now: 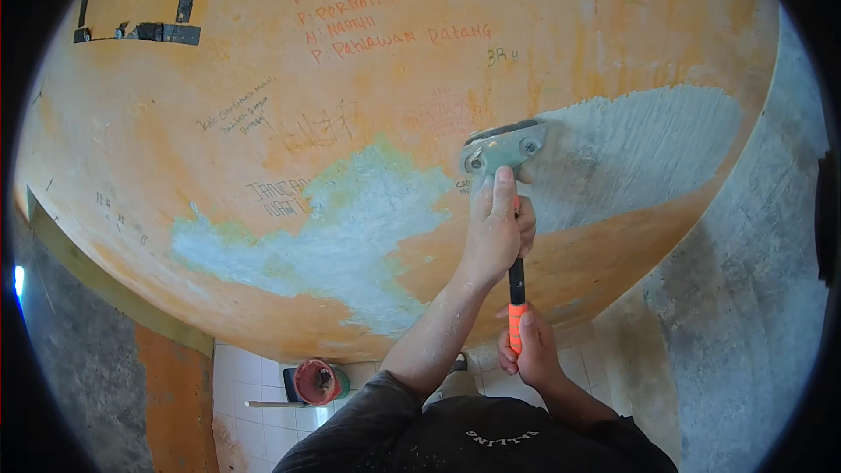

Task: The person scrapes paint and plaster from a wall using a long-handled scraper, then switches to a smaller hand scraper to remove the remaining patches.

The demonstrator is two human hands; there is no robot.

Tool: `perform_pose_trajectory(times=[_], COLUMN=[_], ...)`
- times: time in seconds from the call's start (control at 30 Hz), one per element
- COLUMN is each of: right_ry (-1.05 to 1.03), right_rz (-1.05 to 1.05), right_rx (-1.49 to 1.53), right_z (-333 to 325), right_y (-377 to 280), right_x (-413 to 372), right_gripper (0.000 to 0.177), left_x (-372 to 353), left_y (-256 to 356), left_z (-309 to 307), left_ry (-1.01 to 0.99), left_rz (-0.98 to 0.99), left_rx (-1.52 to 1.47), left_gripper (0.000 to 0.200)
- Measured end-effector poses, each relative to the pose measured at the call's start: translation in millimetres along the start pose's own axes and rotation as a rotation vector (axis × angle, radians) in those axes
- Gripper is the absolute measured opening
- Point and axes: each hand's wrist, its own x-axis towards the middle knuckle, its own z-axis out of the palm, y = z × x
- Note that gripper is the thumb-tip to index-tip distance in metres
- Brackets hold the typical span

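My left hand [501, 232] is closed around the upper shaft of a wall scraper, its thumb lying along the neck just below the head. The wall scraper [505, 151] has a grey-green head with two screws, a black shaft and a bright orange grip, and its blade edge is against the orange wall [561, 0] or very near it. Lower down, my right hand [532, 349] wraps around the orange grip. Right of the head is a bare grey patch [639, 149] with streaky scrape marks; a pale blue-white patch [350, 228] lies to the left.
Handwriting [385, 9] and black tape strips [140, 33] mark the wall. On the white tiled floor [254, 377] stands a reddish bucket [303, 383], with a pale stick-like handle [273, 404] beside it. A grey wall [745, 298] rises at the right.
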Motion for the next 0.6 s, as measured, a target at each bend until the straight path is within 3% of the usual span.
perform_pose_trajectory(times=[0.07, 0.2, 0.3, 0.4, 0.6], right_ry=[-0.099, -0.107, -0.005, 0.05, 0.074], right_rz=[0.024, 0.069, 0.155, 0.229, 0.162], right_rx=[0.176, 0.265, 0.13, 0.092, 0.037], right_z=[-7.8, -23.4, -35.1, -45.0, -60.1], right_y=[11.4, 61.2, 97.7, 123.9, 161.4], right_x=[-9.1, -30.5, -40.3, -43.0, -37.4], right_gripper=[0.044, 0.046, 0.05, 0.049, 0.047], left_x=[-9.7, -38.9, -53.2, -62.5, -65.0], left_y=[-9.5, -55.4, -103.8, -132.3, -161.3], left_z=[-6.6, -27.7, -48.0, -58.2, -64.2], left_ry=[-0.017, -0.044, 0.011, 0.023, 0.042], left_rz=[-0.027, -0.116, -0.244, -0.251, -0.284], left_rx=[-0.043, -0.024, -0.087, -0.05, -0.011], left_gripper=[0.042, 0.039, 0.039, 0.039, 0.04])
